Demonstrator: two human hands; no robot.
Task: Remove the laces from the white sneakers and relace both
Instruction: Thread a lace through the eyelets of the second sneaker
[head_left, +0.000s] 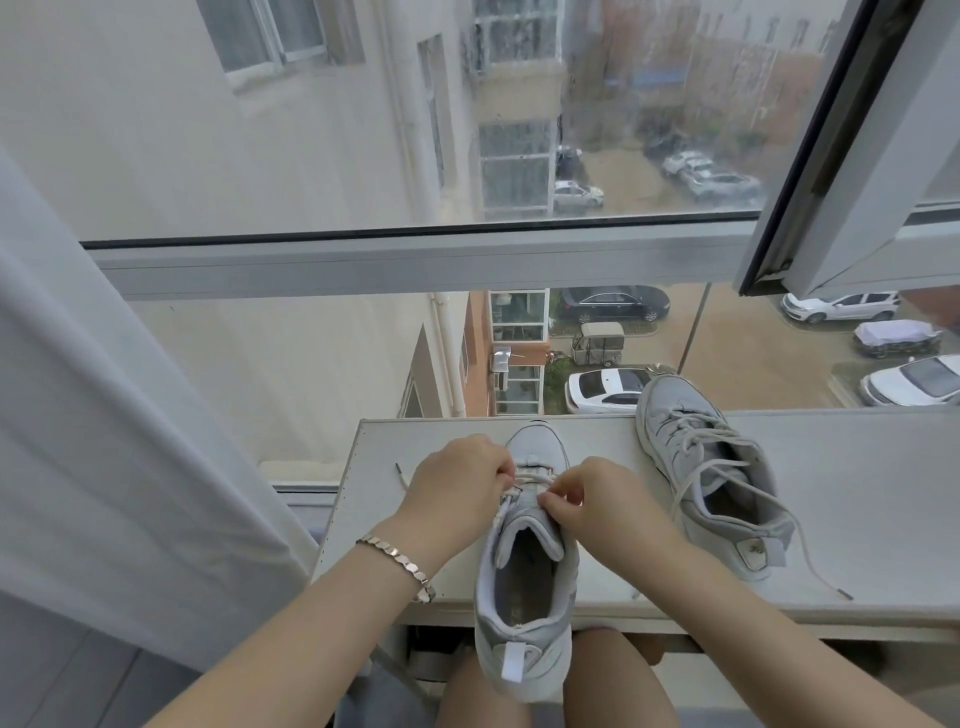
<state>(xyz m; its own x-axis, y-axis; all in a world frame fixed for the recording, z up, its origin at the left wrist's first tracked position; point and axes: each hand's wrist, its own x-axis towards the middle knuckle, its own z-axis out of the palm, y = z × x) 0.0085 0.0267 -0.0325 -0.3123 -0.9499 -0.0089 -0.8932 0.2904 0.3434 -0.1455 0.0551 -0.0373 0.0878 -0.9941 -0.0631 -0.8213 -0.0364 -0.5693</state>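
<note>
Two hands work the lace of a white sneaker on a window counter.

The near sneaker (524, 571) points toe-away, its heel overhanging the counter (857, 493). The left hand (457, 480) and right hand (615, 506) each pinch its lace (532, 477) at the toe-end eyelets; the upper eyelets are bare (unthreading or rethreading, I cannot tell which). The second sneaker (711, 467) lies to the right, loosely laced. The next move likely calls for drawing the lace cleanly through one eyelet.

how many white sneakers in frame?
2. One white leather sneaker lies centre on the pale sill, heel overhanging its near edge, left hand and right hand pinching its off-white lace. The second white sneaker lies to its right, loosely laced. None appear hidden.
</note>
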